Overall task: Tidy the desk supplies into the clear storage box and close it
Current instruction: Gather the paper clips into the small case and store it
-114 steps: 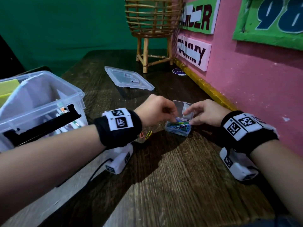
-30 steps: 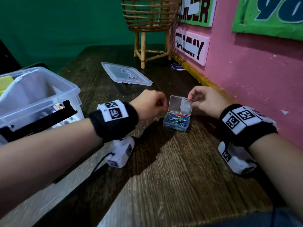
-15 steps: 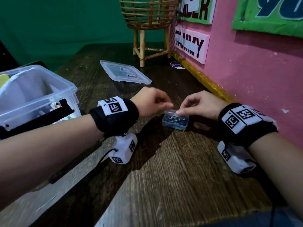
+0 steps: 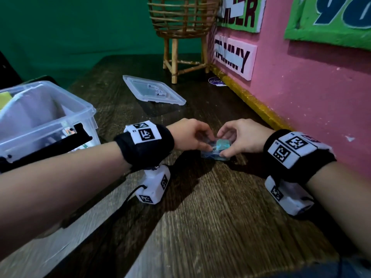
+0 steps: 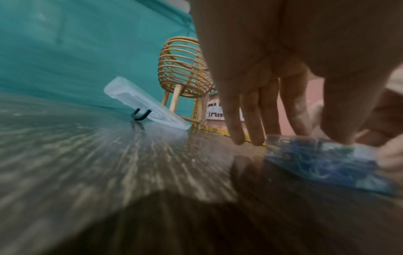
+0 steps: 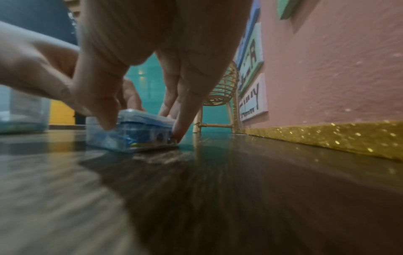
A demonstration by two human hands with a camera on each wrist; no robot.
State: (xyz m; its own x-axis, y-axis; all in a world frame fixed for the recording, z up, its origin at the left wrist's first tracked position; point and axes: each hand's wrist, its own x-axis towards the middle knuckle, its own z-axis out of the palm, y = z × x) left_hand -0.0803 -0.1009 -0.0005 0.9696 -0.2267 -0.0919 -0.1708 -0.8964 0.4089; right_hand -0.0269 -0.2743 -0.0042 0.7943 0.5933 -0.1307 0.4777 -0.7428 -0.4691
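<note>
A small clear paper-clip case (image 4: 212, 154) full of coloured clips lies on the dark wooden desk, its lid down. My left hand (image 4: 208, 143) grips its left end, thumb on the near side and fingers behind it. My right hand (image 4: 221, 146) pinches its right end. In the right wrist view the thumb and a fingertip (image 6: 177, 132) clamp the case (image 6: 133, 132). The left wrist view shows the case (image 5: 327, 162) blurred under my thumb. The clear storage box (image 4: 66, 117) stands open at the left, and its loose lid (image 4: 152, 91) lies further back.
A rattan basket on legs (image 4: 180, 27) stands at the back by the pink wall, which has a yellow glitter strip (image 4: 251, 101) along its foot. A black latch bar (image 4: 46, 145) hangs on the storage box's front. Something small, black and U-shaped (image 5: 140, 115) sits by the loose lid.
The case's lid stood open a second ago; my right hand folded it down and it is now closed. Both hands have closed in on the case. The loose clips beside my left wrist are gone.
</note>
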